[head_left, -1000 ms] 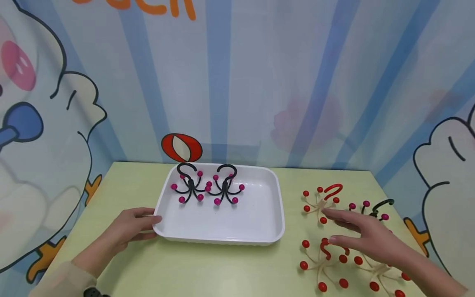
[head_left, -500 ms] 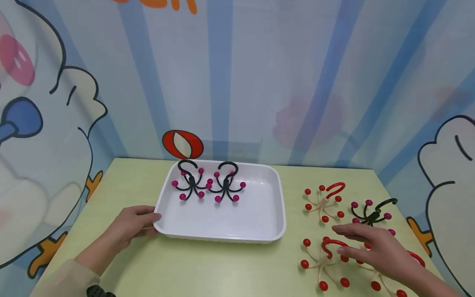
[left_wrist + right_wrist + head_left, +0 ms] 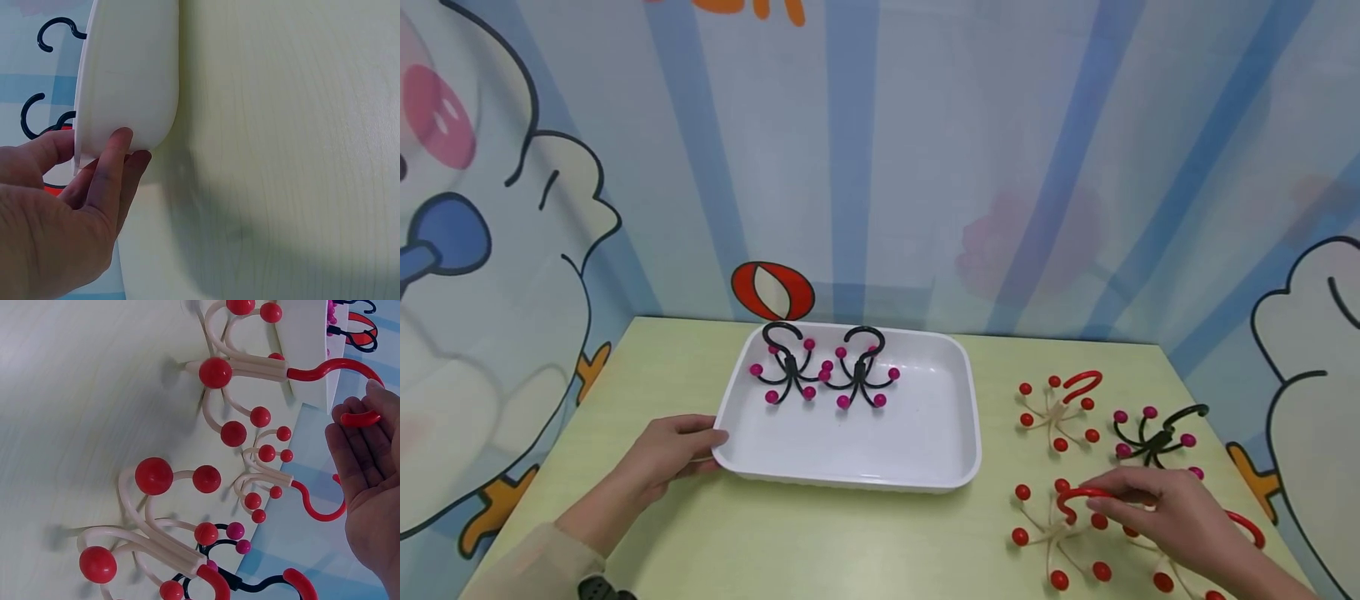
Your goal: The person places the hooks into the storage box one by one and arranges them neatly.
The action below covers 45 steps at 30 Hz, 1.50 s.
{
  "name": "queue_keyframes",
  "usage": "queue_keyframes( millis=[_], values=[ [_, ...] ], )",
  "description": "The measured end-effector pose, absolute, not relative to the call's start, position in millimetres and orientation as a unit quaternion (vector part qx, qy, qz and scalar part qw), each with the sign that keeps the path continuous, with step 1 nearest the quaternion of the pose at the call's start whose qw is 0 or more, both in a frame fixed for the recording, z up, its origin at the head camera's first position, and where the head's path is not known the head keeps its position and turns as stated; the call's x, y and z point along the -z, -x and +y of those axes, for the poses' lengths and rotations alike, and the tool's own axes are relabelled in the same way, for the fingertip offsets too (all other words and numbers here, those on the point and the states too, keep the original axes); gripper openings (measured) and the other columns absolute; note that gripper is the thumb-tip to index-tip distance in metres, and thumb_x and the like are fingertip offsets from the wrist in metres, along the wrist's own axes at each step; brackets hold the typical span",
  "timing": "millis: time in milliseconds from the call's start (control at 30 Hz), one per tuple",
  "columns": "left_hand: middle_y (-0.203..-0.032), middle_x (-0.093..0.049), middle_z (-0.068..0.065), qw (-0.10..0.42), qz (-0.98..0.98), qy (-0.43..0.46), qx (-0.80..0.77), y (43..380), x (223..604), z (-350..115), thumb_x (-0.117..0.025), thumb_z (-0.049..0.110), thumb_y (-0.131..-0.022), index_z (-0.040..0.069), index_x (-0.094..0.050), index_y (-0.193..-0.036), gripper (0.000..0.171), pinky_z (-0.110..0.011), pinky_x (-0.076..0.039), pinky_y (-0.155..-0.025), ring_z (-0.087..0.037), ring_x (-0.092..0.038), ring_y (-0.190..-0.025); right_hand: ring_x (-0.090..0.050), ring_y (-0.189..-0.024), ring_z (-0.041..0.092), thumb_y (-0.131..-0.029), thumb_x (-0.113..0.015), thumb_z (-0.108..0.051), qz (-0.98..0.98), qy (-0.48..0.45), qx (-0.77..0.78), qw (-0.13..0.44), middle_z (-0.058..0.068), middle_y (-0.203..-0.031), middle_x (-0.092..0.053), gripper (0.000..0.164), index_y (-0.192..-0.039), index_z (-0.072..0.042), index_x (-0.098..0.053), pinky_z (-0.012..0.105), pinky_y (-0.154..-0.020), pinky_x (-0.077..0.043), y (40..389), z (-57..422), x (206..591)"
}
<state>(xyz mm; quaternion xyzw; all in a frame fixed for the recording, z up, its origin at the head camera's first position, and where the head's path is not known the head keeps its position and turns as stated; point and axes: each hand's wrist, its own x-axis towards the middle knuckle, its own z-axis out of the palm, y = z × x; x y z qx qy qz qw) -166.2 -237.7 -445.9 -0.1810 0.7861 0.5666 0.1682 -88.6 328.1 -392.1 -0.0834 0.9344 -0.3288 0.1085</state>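
My left hand (image 3: 670, 454) grips the left rim of a white tray (image 3: 842, 458), thumb over the rim and fingers underneath. Inside the tray two black scalp massagers (image 3: 791, 371) with hooked handles and magenta ball tips stand side by side. At the right, thumb and fingers of my right hand (image 3: 1172, 508) pinch the red hooked handle of a cream scalp massager (image 3: 259, 369) with red ball tips. That massager stands on its legs on the table. A second cream massager (image 3: 1247, 527) is partly hidden behind the right hand.
Behind the right hand stand another red-hooked cream massager (image 3: 1056, 410) and a black massager (image 3: 1157, 440) with magenta balls. The pale yellow table (image 3: 850, 550) ends at a striped cartoon backdrop (image 3: 910, 167).
My right hand has moved back from the far cream massager to the nearer one and now pinches its red handle. The left hand keeps its hold on the tray.
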Motion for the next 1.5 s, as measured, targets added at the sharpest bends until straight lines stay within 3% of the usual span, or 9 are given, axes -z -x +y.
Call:
queue_keyframes(
  millis=[233, 500, 867, 1500],
  values=[
    [-0.13, -0.052, -0.028, 0.163, 0.788, 0.176, -0.567, 165.3, 446.3, -237.1, -0.068, 0.023, -0.09, -0.006, -0.044, -0.138, 0.061, -0.033, -0.06, -0.076, -0.02, -0.068, -0.087, -0.065, -0.071, 0.005, -0.084, -0.073, -0.031, 0.937, 0.093, 0.331, 0.067, -0.003, -0.086, -0.072, 0.018, -0.1, -0.023, -0.074, 0.023, -0.061, -0.057, 89.1, 325.9, 384.3],
    [-0.13, -0.052, -0.03, 0.16, 0.789, 0.169, -0.569, 163.9, 445.3, -236.5, -0.068, 0.021, -0.091, -0.007, -0.043, -0.138, 0.06, -0.034, -0.06, -0.077, -0.02, -0.068, -0.088, -0.066, -0.068, 0.007, -0.085, -0.073, -0.032, 0.942, 0.082, 0.326, 0.018, -0.005, -0.087, -0.072, 0.017, -0.099, -0.023, -0.074, 0.025, -0.055, -0.055, 98.5, 318.1, 357.5],
    [-0.128, -0.053, -0.029, 0.156, 0.787, 0.17, -0.572, 162.6, 446.6, -237.5, -0.068, 0.02, -0.091, -0.007, -0.044, -0.137, 0.059, -0.034, -0.06, -0.076, -0.019, -0.069, -0.084, -0.069, -0.073, 0.008, -0.088, -0.07, -0.027, 0.928, 0.157, 0.334, -0.045, -0.002, -0.089, -0.073, 0.017, -0.103, -0.021, -0.073, 0.026, -0.057, -0.056, 126.1, 291.8, 318.4],
    [-0.126, -0.055, -0.027, 0.151, 0.79, 0.169, -0.569, 163.6, 448.8, -236.1, -0.068, 0.019, -0.091, -0.005, -0.048, -0.135, 0.054, -0.033, -0.06, -0.076, -0.019, -0.068, -0.083, -0.062, -0.066, 0.014, -0.088, -0.069, -0.037, 0.92, 0.206, 0.333, -0.029, -0.008, -0.088, -0.072, 0.022, -0.105, -0.023, -0.073, 0.028, -0.05, -0.051, 186.6, 238.8, 304.3]
  ],
)
